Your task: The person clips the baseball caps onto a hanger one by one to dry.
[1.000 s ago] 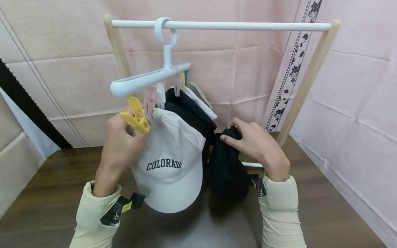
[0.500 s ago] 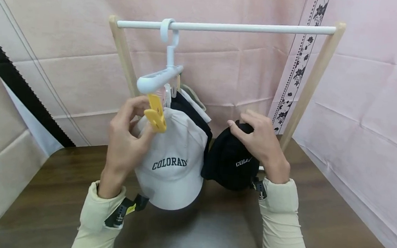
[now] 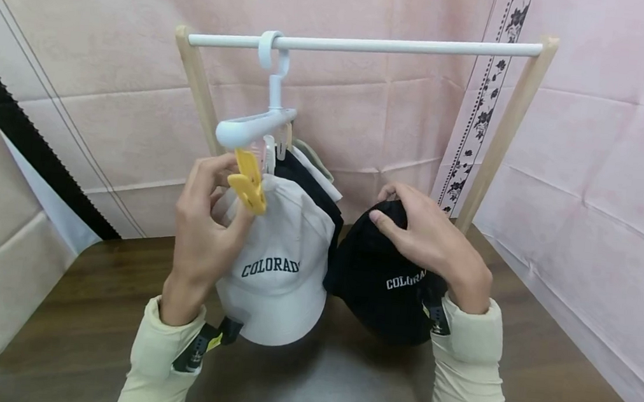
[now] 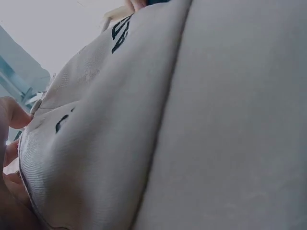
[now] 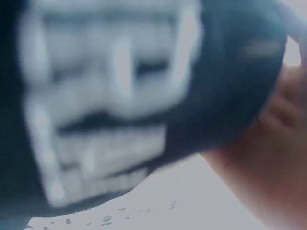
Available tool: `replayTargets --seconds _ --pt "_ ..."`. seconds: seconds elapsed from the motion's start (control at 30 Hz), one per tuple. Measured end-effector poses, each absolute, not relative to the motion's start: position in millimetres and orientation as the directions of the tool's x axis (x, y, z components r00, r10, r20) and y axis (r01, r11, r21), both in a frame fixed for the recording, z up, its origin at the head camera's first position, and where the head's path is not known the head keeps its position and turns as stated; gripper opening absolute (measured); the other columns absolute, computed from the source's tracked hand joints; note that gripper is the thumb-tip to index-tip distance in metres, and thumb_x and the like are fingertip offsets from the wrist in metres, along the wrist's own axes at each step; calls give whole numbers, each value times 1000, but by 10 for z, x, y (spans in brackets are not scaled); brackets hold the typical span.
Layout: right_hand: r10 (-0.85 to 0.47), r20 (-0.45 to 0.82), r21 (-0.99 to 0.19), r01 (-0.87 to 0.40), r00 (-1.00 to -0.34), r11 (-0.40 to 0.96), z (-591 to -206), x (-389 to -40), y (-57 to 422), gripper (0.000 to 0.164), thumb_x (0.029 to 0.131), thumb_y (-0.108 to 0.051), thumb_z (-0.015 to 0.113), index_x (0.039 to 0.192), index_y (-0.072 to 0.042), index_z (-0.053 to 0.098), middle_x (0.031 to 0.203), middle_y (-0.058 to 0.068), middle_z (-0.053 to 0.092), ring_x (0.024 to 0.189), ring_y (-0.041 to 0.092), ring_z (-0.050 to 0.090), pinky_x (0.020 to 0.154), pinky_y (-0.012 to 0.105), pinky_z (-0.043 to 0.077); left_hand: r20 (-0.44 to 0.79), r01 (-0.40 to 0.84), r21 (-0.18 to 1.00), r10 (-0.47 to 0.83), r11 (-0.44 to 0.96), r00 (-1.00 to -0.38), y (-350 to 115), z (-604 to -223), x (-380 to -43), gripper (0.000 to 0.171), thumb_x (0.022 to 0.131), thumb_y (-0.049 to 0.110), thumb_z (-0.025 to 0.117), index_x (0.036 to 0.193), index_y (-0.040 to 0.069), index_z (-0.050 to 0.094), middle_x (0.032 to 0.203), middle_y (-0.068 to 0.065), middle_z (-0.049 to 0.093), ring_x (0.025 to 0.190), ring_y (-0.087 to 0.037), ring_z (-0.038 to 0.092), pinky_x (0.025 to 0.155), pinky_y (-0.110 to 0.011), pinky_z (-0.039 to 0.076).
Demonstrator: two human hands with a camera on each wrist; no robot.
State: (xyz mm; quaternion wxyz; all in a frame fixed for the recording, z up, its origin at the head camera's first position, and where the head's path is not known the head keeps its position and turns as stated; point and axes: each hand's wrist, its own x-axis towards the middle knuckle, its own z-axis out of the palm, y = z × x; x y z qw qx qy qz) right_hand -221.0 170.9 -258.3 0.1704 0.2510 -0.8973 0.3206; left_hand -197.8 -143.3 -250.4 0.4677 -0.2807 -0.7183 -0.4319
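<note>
In the head view a white cap [image 3: 270, 279] lettered COLORADO hangs from clothespins below a pale blue hanger [image 3: 242, 131]. My left hand [image 3: 204, 235] curls at its left edge, thumb and fingers on the fabric behind a yellow clothespin [image 3: 248, 185] on the hanger's near end. The left wrist view shows those fingers [image 4: 12, 115] at the edge of the white cap [image 4: 100, 143]. To the right, my right hand [image 3: 430, 239] pinches the top of a black cap [image 3: 382, 302] with white lettering, close beside the hanging caps. That lettering fills the right wrist view, blurred.
The hanger hooks over a white rod [image 3: 381, 45] between wooden posts [image 3: 508, 134]. More dark and light caps [image 3: 315, 178] hang behind the white one. Brown table [image 3: 329, 387] lies below, with pink cloth [image 3: 337, 94] at the back and sides.
The black cap has turned, showing its lettering, and moved slightly right and nearer with my right hand. The hanger's near end has swung right; my left hand has opened around the white cap's edge.
</note>
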Motion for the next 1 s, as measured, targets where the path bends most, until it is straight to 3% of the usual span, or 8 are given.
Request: replayTargets --seconds 0.17,0.4,0.6,0.7,0.8,0.9,1.0 --pt "-364 453 -521 -573 -814 633 -2443 -1961 1673 27 103 -9 55 129 -7 50 122 10 58 113 26 54 102 46 43 931 812 343 -56 472 -361 -1426 -2499 -1997 39 91 13 68 128 0 66 112 -15 63 97 -18 60 75 -19 50" --pt "-428 596 -383 -709 -680 593 -2357 -1777 1643 18 103 -4 66 119 -4 59 113 8 66 107 22 62 99 43 50 981 818 165 -180 551 -77 -1343 -2573 -2107 25 87 17 60 85 -7 64 80 -21 56 74 -32 49 72 -26 37" --pt "-380 754 -277 -784 -536 556 -2381 -1739 1581 20 97 0 73 114 -3 63 95 3 65 86 14 59 81 25 47 987 787 -91 -51 610 153 -1312 -2691 -2204 27 87 19 60 71 -3 61 73 -19 55 69 -38 45 66 -42 33" --pt "-332 822 -240 -810 -463 535 -2382 -1726 1547 23 94 2 77 112 -1 63 86 3 63 77 12 55 75 20 43 970 742 -239 111 627 218 -1286 -2708 -2206 31 93 23 59 74 0 66 75 -17 59 70 -37 48 65 -49 34" --pt "-278 874 -218 -832 -400 510 -2374 -1712 1510 26 90 4 79 112 1 65 90 6 67 77 11 54 76 18 43 932 711 -336 324 617 159 -1239 -2704 -2146 33 99 29 58 85 4 74 85 -14 69 80 -35 60 72 -52 38" --pt "-215 911 -224 -859 -352 460 -2363 -1698 1457 26 88 8 79 111 3 68 92 8 70 76 10 55 77 18 44 885 720 -317 465 617 -8 -1162 -2702 -2046 35 100 39 61 102 10 80 101 -9 76 101 -33 66 86 -55 38" --pt "-156 934 -241 -891 -320 385 -2346 -1682 1381 17 92 0 79 107 3 70 88 6 71 77 9 58 76 18 47 855 737 -215 488 640 -174 -1062 -2696 -1943 35 97 46 71 112 16 81 111 -3 77 112 -30 63 95 -57 33"
